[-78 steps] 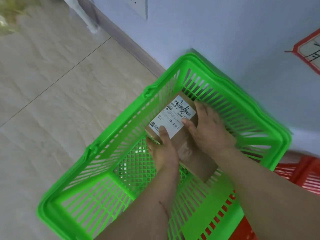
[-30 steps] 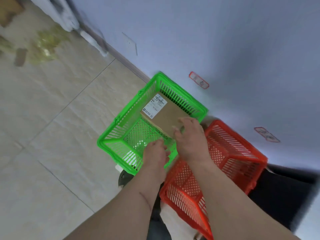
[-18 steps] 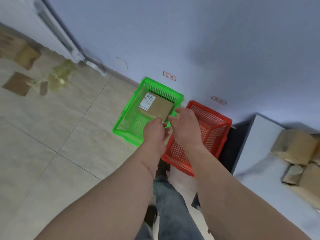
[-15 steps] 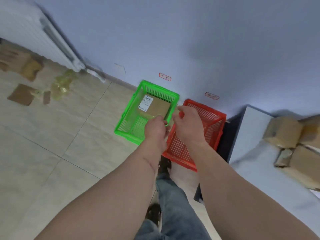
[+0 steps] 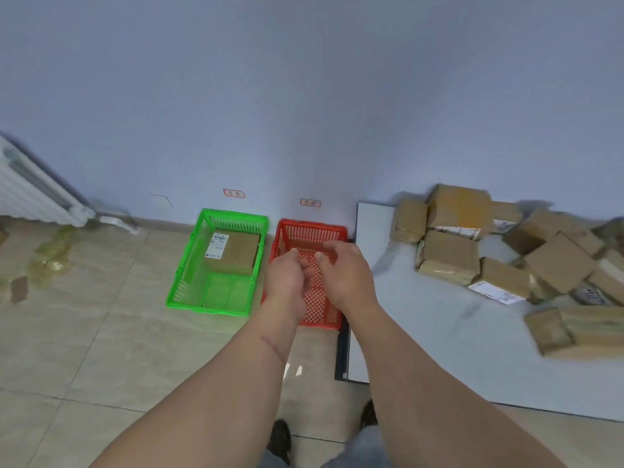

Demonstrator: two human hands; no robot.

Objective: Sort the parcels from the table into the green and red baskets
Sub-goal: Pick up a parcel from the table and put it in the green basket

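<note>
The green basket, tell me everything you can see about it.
The green basket is a rectangular bright green plastic crate with lattice walls and floor, standing upright on the tiled floor against the wall, just left of the red basket. One brown cardboard parcel with a white label lies flat in its far half; the near half shows bare mesh. Neither hand touches it.

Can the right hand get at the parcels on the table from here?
Probably yes. The right hand is empty, held over the red basket, and the parcels lie uncovered on the table just to its right. Nothing stands between them.
</note>
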